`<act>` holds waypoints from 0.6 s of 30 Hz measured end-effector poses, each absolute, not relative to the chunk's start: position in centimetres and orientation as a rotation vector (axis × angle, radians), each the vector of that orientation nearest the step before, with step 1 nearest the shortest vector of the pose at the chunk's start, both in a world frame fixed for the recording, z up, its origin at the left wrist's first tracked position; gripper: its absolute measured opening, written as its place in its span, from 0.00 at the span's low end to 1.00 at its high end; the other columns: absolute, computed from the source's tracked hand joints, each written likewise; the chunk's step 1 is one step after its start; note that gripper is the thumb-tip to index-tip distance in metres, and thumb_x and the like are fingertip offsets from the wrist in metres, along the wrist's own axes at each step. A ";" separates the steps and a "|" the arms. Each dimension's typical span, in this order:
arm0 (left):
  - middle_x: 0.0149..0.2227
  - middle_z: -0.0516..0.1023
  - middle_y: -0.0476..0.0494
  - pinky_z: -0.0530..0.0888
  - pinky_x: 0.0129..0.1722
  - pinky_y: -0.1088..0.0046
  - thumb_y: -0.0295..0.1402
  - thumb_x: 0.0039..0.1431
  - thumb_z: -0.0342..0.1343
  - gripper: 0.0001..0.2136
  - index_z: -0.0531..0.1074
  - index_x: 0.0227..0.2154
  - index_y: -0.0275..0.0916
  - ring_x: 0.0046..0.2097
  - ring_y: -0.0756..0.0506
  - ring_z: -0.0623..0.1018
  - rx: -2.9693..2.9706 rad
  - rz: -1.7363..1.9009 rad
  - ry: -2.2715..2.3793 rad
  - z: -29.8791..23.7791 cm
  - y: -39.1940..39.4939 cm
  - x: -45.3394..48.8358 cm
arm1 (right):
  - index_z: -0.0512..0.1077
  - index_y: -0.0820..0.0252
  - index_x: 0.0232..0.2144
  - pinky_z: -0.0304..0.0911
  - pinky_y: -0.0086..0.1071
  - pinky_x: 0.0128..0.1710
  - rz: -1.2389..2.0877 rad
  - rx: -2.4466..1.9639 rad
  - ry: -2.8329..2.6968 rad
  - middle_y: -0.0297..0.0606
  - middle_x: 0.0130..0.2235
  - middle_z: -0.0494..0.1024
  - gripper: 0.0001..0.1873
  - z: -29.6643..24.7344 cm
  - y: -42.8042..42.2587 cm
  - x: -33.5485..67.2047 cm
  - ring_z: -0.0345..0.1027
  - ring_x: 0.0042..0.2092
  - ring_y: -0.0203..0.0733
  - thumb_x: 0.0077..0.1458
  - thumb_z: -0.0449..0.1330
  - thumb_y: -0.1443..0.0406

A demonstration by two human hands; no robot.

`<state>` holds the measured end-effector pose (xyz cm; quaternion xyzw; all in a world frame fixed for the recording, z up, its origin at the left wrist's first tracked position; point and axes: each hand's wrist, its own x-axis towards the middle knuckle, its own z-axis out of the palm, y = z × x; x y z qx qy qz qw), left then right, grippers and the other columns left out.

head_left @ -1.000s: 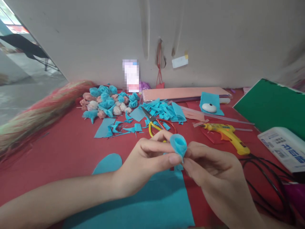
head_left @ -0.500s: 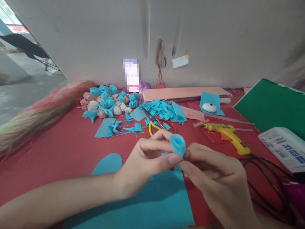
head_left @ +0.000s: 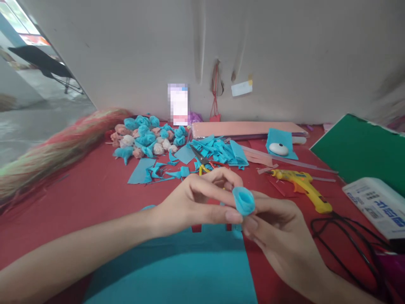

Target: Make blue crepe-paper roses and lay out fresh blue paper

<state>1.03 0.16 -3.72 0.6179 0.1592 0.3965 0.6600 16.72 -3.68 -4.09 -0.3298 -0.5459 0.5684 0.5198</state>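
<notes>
Both my hands meet over the red table, pinching a small rolled blue felt bud (head_left: pixel 244 201). My left hand (head_left: pixel 196 202) reaches in from the left, its thumb and forefinger closed on the roll's left side. From below right, my right hand (head_left: pixel 278 236) grips the roll's base with its fingers curled. A large blue felt sheet (head_left: pixel 177 270) lies under my hands near the table's front edge.
Behind my hands lie yellow-handled scissors (head_left: pixel 202 162), blue felt scraps (head_left: pixel 218 150) and a heap of finished blue, pink and white felt buds (head_left: pixel 145 137). A yellow glue gun (head_left: pixel 302 185) with black cable (head_left: pixel 348 245) lies right, beside a green board (head_left: pixel 363 147) and a white box (head_left: pixel 376 202).
Both hands with the blue roll have sunk a little in the view and shifted slightly right. The camera has tilted up a bit. The grip is unchanged.
</notes>
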 end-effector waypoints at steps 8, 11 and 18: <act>0.29 0.70 0.48 0.68 0.39 0.72 0.28 0.43 0.65 0.10 0.78 0.31 0.42 0.35 0.49 0.70 1.704 1.196 0.529 -3.3 -0.9 1.2 | 0.77 0.50 0.27 0.64 0.21 0.21 0.663 -0.798 -1.564 0.30 0.23 0.75 0.14 -3.8 -4.0 16.9 0.67 0.23 0.31 0.41 0.63 0.76; 0.27 0.72 0.48 0.67 0.39 0.70 0.28 0.44 0.64 0.07 0.77 0.30 0.41 0.34 0.49 0.70 1.806 1.288 0.497 -3.3 -1.2 1.2 | 0.76 0.50 0.28 0.65 0.21 0.22 0.548 -0.798 -1.626 0.29 0.24 0.75 0.15 -3.8 -4.1 17.0 0.68 0.24 0.31 0.41 0.63 0.77; 0.27 0.68 0.49 0.68 0.38 0.71 0.26 0.47 0.62 0.06 0.78 0.28 0.42 0.32 0.50 0.69 1.824 1.244 0.484 -2.7 -1.4 0.9 | 0.75 0.54 0.25 0.63 0.22 0.18 0.629 -0.772 -1.646 0.32 0.23 0.73 0.11 -3.5 -3.9 17.2 0.65 0.22 0.32 0.43 0.61 0.75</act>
